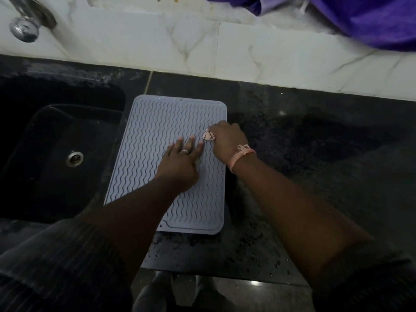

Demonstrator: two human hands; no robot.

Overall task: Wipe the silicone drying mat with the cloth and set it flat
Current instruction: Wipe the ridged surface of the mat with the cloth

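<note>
A dark sink [56, 140] sat at the left of the wet black surface [292, 136], and just beside it the grey silicone mat [157, 122] lay flat. The left hand [180, 161] pressed on the mat's middle with straight, spread fingers. At the mat's right edge, the right hand [227, 140] gripped a bunched pale cloth [208, 135] against it

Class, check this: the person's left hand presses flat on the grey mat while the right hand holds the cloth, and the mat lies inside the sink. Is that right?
Not quite. The head view shows the mat on the counter beside the sink, not inside it. The left hand does press flat and the right hand does hold the cloth.
</note>
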